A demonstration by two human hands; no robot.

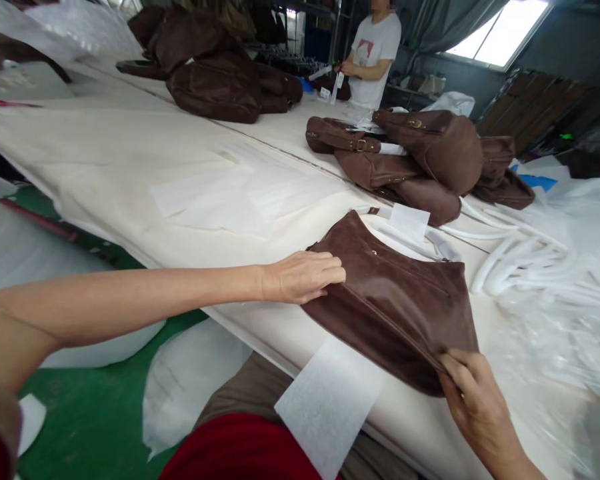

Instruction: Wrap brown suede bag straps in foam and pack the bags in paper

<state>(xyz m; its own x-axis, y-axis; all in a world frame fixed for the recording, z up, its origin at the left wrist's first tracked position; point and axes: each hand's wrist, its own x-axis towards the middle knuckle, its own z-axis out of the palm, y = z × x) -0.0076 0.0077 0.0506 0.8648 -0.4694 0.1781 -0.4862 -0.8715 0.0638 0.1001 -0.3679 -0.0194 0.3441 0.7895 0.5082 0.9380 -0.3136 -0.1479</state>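
A brown leather handbag (395, 287) lies on the pale table in front of me, its strap wrapped in white material and a white tag (410, 222) by its top edge. My left hand (307, 277) grips the bag's left side, fingers curled over the leather. At the lower right corner, my right hand (473, 390) pinches the bag's edge between thumb and fingers. The leather is drawn out between both hands. Near the table's front edge, below the bag, a white paper sheet (330, 400) hangs partly over.
Brown bags (415, 160) are piled just behind, and another brown heap (215, 73) stands at the far left. White wrapped straps (520, 260) and clear plastic (555, 340) cover the right side. Thin white sheets (245, 197) lie mid-table. A person (375, 53) stands across the table.
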